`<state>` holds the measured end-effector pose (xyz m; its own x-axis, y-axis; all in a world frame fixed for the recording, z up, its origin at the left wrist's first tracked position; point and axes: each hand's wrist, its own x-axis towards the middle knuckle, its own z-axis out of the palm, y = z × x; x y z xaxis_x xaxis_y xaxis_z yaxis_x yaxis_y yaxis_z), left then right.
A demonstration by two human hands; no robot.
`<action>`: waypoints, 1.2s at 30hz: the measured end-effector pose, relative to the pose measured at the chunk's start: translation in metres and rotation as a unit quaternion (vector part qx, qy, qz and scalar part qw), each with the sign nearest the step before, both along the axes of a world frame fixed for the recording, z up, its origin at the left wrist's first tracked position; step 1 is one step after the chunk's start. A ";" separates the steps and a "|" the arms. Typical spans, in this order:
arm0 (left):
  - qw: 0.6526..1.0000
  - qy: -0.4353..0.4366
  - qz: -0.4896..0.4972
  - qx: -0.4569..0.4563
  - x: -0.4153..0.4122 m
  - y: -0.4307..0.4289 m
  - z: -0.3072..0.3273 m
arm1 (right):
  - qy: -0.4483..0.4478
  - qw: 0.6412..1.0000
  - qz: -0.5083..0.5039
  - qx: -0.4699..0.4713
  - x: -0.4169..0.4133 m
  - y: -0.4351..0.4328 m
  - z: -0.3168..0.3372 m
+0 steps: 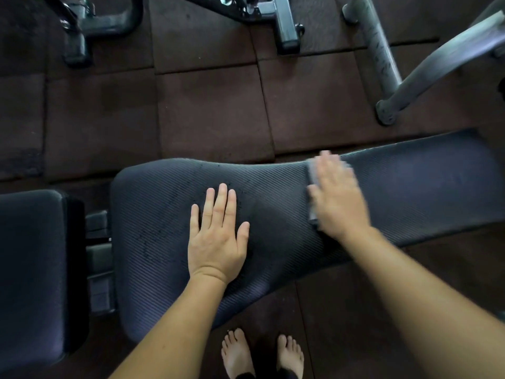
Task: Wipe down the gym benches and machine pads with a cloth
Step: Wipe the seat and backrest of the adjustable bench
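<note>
Bare forearms [169, 324] reach over the ribbed bench pad [423, 181]. The grey cloth [313, 187] lies at its 2 o'clock under the blurred, seemingly flat right hand [338, 198]. The left hand [218, 239] rests released, fingers straight, mid-pad. Unpinched, the cloth could slip away, and the dark specks [149, 239] at 9 o'clock could be missed.

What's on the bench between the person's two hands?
Nothing: in the head view only bare surface of the dark ribbed bench pad lies between the flat left hand and the blurred right hand, which presses a grey cloth.
</note>
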<state>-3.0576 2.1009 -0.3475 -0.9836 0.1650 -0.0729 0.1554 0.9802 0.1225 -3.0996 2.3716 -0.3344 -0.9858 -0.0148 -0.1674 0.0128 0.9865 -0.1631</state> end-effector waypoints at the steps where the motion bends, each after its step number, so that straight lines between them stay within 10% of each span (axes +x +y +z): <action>1: 1.000 0.000 0.001 0.001 0.000 0.000 0.000 | -0.007 0.999 -0.044 -0.002 0.003 0.022 0.003; 5: 1.000 -0.005 0.000 -0.006 -0.001 0.001 0.000 | -0.011 0.990 -0.140 -0.003 -0.007 -0.004 0.006; 14: 0.998 -0.064 -0.010 0.008 -0.003 -0.001 0.012 | -0.007 0.998 0.066 -0.016 0.009 -0.057 0.002; 22: 0.999 -0.046 -0.004 0.007 -0.004 -0.091 0.021 | -0.002 0.985 -0.171 -0.005 0.000 -0.061 0.007; 28: 0.999 -0.033 -0.012 -0.014 -0.001 -0.115 0.010 | 0.016 0.999 0.032 -0.040 -0.002 -0.198 0.006; 32: 1.000 -0.017 -0.013 -0.008 -0.001 -0.116 0.007 | -0.008 0.995 0.099 -0.023 -0.001 -0.150 0.004; 36: 1.000 -0.013 -0.018 -0.006 -0.001 -0.115 0.006 | -0.013 0.998 -0.063 -0.005 0.021 -0.072 0.005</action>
